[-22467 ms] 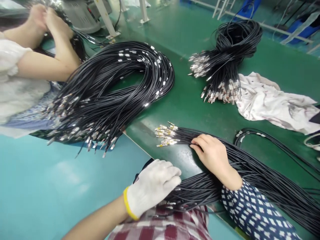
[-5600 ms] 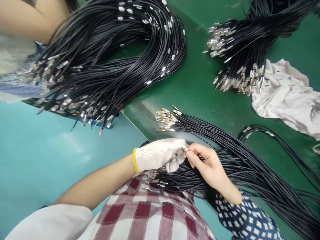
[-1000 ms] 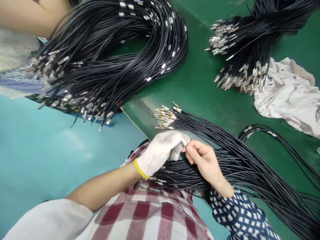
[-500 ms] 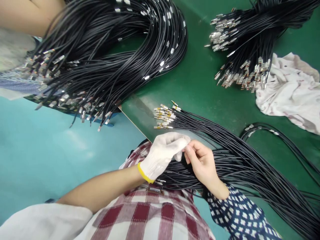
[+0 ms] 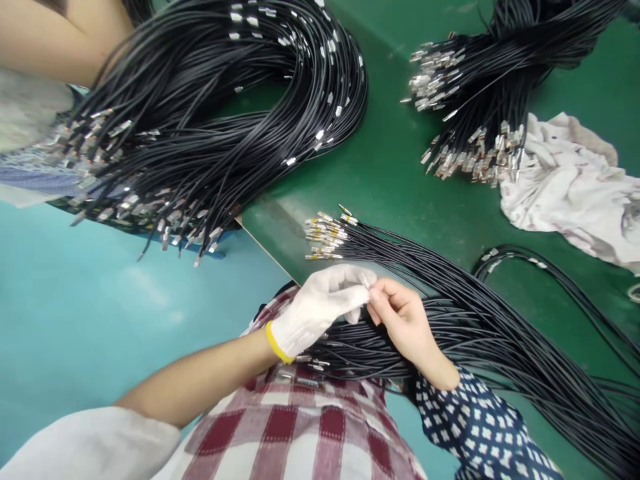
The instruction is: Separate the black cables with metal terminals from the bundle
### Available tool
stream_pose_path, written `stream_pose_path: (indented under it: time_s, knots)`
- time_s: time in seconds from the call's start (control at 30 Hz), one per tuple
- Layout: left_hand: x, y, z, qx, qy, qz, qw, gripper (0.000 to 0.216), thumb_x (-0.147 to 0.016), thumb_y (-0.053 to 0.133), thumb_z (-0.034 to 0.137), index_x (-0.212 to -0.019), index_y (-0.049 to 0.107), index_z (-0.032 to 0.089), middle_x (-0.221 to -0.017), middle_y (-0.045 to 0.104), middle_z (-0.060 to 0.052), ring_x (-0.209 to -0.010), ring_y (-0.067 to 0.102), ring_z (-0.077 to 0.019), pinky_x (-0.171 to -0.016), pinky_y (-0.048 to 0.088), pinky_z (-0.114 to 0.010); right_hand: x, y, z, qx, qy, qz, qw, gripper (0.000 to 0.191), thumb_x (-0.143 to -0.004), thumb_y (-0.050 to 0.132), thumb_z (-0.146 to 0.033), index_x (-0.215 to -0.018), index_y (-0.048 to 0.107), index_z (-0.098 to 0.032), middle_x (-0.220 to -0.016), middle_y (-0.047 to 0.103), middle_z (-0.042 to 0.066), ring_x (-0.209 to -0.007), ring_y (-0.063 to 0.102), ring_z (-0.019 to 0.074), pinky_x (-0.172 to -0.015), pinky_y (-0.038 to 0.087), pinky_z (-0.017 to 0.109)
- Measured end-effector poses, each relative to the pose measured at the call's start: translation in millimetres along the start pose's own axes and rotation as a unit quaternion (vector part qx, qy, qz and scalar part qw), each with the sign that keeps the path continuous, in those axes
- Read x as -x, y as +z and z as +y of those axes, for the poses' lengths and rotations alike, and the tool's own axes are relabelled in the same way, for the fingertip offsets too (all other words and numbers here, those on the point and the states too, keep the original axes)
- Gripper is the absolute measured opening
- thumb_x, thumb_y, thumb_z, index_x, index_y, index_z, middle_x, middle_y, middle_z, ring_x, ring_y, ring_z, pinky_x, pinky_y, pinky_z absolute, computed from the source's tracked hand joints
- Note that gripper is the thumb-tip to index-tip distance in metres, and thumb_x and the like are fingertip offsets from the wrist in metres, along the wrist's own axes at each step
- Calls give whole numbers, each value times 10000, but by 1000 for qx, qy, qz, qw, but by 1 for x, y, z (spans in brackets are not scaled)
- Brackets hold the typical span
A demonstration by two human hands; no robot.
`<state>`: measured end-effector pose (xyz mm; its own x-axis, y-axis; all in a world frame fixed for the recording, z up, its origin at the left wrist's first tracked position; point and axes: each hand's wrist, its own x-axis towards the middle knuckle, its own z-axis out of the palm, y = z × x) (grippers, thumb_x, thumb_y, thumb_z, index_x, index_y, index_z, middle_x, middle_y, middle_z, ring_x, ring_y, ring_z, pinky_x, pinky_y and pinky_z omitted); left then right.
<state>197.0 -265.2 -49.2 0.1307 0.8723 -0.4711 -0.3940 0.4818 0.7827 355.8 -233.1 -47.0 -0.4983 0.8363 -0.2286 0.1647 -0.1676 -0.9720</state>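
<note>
My left hand, in a white knit glove with a yellow cuff, is closed in a pinch. A small silvery cable end shows at its fingertips. Bare and also pinching, my right hand meets the glove at that same end; most of the cable is hidden by the fingers. Beneath both hands lies a bundle of black cables across my lap and the table edge. Just beyond them, another black cable bundle has its metal ends with yellow marks pointing left.
On the green table a large looped cable bundle overhangs the left edge, beside another person's arm. Crossed cable bundles lie at the back right, next to a crumpled white cloth. A thin cable loop lies at right.
The gloved fingers have parted slightly, so the silvery end now shows between them. Both hands stay together in nearly the same place. The view has shifted a little.
</note>
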Motion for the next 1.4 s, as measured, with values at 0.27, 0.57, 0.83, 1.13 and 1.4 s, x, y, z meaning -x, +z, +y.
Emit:
stream_pose_path:
  time_s: [0.27,0.57,0.83,1.13,1.4]
  knots:
    - [6,0,6,-32,-8,12,999,219,-808,710,258,-989,648,152,-871,635,-4,-561,522,-49,-545,432,-208,3,3,2,29,-34,2,999,368,-978,531,-387,-661,513,-202,-540,491,-40,-501,422,108,-528,355,249]
    - [24,-18,1,-285,94,139,944,64,-876,580,238,-829,608,204,-764,606,23,-687,556,-114,-644,447,-243,3,0,10,149,-144,-14,978,190,-979,542,-253,-896,704,-197,-714,675,32,-660,617,163,-651,481,293]
    - [35,-33,-7,-670,339,4,660,341,-964,505,332,-1253,564,161,-965,681,-69,-868,610,-226,-806,444,-395,-12,-18,-3,319,-175,-140,921,172,-961,569,-231,-998,737,-233,-932,744,68,-792,687,209,-713,536,330]
    - [40,-33,-9,-701,352,-103,611,206,-961,478,184,-832,637,201,-823,648,-33,-785,574,-178,-738,378,-349,-52,-17,0,602,-278,46,747,198,-987,535,-235,-883,696,-184,-876,708,81,-794,597,223,-678,412,348]
    - [29,-50,-2,-675,291,29,678,212,-986,460,224,-958,671,214,-967,695,-21,-896,602,-176,-862,409,-346,-51,-18,2,629,-294,38,719,146,-983,553,-235,-962,685,-174,-926,719,81,-830,568,230,-692,337,354]
